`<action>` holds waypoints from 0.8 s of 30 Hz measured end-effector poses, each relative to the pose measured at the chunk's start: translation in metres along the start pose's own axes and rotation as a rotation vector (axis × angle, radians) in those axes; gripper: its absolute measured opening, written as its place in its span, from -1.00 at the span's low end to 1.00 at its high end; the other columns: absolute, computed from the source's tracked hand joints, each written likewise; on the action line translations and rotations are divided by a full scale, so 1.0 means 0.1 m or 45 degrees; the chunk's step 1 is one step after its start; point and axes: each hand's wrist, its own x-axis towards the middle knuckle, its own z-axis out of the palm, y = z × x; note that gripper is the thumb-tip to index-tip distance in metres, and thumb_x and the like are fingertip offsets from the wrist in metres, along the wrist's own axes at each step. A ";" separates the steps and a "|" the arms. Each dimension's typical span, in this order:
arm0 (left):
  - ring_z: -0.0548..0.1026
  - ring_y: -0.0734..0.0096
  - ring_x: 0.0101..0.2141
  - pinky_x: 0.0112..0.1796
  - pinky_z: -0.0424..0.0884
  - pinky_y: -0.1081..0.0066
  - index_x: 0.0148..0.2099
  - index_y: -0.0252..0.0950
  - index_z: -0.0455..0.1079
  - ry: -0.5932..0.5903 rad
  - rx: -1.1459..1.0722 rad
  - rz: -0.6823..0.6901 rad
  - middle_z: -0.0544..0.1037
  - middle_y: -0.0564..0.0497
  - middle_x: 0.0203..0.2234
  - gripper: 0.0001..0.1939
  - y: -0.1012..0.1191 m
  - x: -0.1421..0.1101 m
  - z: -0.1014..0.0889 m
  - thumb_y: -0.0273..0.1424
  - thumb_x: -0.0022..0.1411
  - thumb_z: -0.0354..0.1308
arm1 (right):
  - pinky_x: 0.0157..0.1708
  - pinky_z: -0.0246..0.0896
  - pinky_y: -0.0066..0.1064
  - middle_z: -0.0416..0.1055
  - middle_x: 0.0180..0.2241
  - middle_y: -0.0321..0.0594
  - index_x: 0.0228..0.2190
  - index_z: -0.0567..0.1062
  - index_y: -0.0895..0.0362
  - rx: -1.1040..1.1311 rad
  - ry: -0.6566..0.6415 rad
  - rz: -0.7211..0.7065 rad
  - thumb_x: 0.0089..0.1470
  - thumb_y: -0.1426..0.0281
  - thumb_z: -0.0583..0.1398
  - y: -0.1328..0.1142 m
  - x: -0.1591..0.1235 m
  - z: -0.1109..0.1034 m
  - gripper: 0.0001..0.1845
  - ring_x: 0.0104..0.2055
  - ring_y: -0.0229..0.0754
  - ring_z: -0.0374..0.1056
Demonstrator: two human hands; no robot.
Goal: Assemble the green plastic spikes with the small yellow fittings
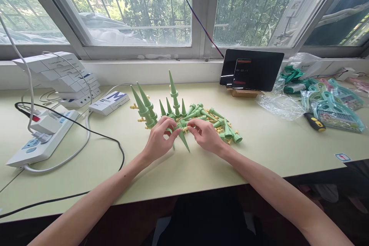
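Observation:
My left hand point(162, 138) is closed on a green plastic watering spike point(183, 141) whose tip points down toward the table's front edge. Pinched in my right hand point(208, 135) is a small yellow valve point(185, 128), which meets the spike's top end; whether it is seated there cannot be seen. Behind my left hand several green spikes point(141, 107) stand stacked upright with yellow valves sticking out at the side. A taller stack point(173, 94) rises beyond my fingers. Beyond my right hand lies a heap of loose green spikes point(227, 130) and yellow valves.
A power strip point(43, 138) with cables and stacked white boxes point(66, 77) occupy the left side. One white box point(110, 103) lies nearer. At the back right stands a dark tablet point(256, 70). Further right are a screwdriver point(314, 122) and bagged dustpan sets point(338, 113).

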 end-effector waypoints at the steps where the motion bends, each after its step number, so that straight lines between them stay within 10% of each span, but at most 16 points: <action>1: 0.40 0.50 -0.38 -0.44 0.48 0.52 -0.25 -0.26 0.30 0.000 -0.002 0.001 0.38 -0.02 -0.28 -0.93 0.00 0.00 0.00 -0.43 0.29 0.15 | -0.44 0.18 -0.41 0.46 -0.36 -0.21 -0.28 0.47 0.15 0.002 -0.001 0.000 0.25 0.36 0.12 0.00 0.00 0.00 -0.85 -0.51 -0.28 0.20; 24: 0.39 0.45 -0.33 -0.42 0.54 0.48 -0.24 -0.26 0.32 -0.005 -0.079 0.045 0.36 -0.01 -0.31 -0.91 0.01 0.01 -0.01 -0.41 0.26 0.20 | -0.50 0.17 -0.45 0.43 -0.39 -0.23 -0.30 0.46 0.15 0.122 -0.085 0.040 0.24 0.38 0.13 -0.04 0.01 -0.02 -0.87 -0.52 -0.30 0.23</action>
